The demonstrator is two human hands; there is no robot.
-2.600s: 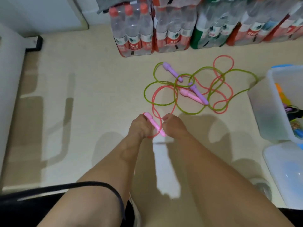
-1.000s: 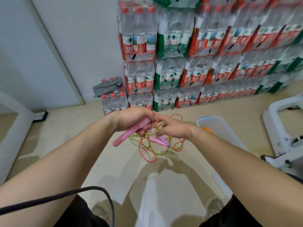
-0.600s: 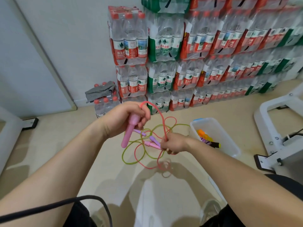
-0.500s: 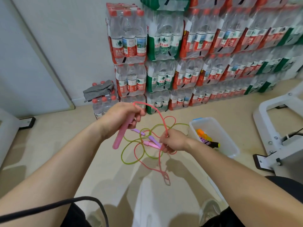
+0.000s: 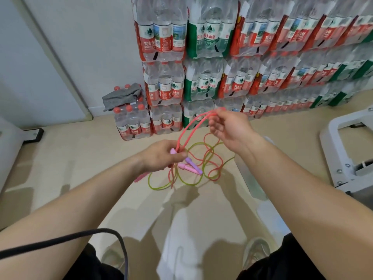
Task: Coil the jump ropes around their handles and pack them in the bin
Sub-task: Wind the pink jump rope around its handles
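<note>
Now left hand (image 5: 163, 156) gripping pink handle (image 5: 173, 151), long axis roughly 1–7 o'clock. Right hand (image 5: 228, 128) pinching red rope (image 5: 201, 117) loop, up at 2 o'clock from handle. Other ropes (image 5: 194, 167) tangled on floor (image 5: 80, 158) beneath. Likely next: wrap loop round handle.

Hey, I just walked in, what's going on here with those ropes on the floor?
A person seems to be coiling the red rope. Their left hand grips its pink handle, while the right hand pinches a loop of that rope, lifted above the left. The rest of it lies tangled on the floor with the green rope and a purple handle, not yet coiled.
</note>
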